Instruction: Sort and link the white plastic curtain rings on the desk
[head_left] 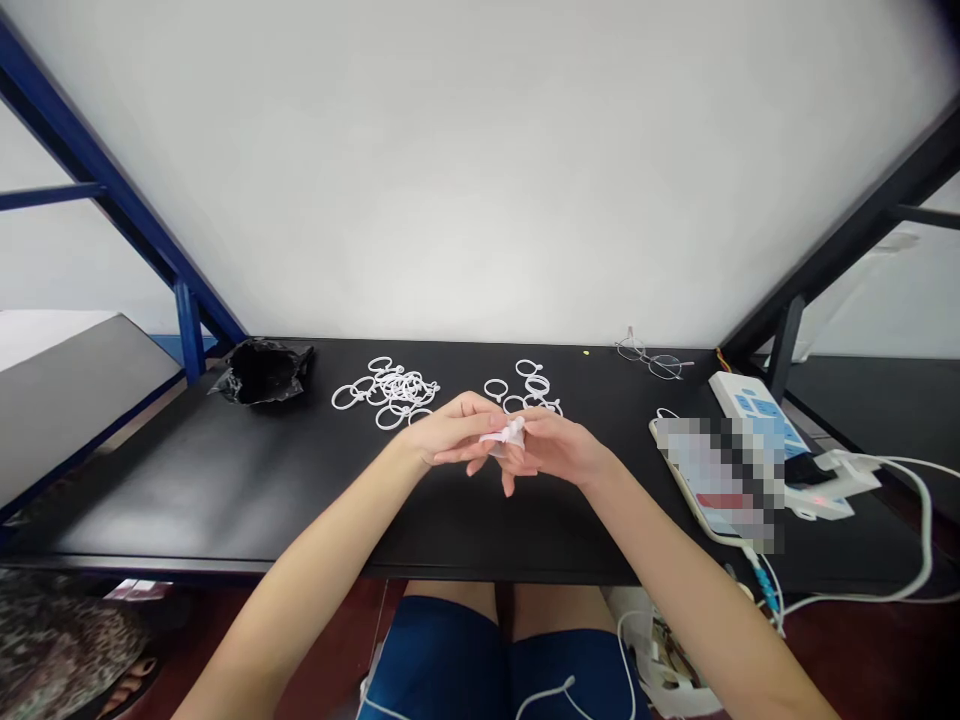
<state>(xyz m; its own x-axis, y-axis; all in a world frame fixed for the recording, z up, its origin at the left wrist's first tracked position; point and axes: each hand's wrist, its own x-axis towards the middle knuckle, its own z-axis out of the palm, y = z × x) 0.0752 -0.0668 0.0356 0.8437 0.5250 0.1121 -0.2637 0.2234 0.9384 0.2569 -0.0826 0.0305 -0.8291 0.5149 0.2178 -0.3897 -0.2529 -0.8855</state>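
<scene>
Both my hands meet over the front middle of the black desk. Between their fingertips is a small white piece (513, 433), partly see-through; its exact kind is hard to make out. My left hand (461, 430) pinches it from the left, and my right hand (559, 440) grips its other side. Behind my left hand lies a pile of white rings (401, 388), each with a small knob. A smaller group of similar white rings (536, 385) sits just beyond my right hand, partly hidden by it.
A crumpled black plastic bag (268, 372) stands open at the back left. Eyeglasses (651, 360) lie near the wall. On the right are a phone (712, 480) with a blurred screen, a white power strip (757, 408) and white cables (926, 510). Metal frame bars (191, 330) flank the desk.
</scene>
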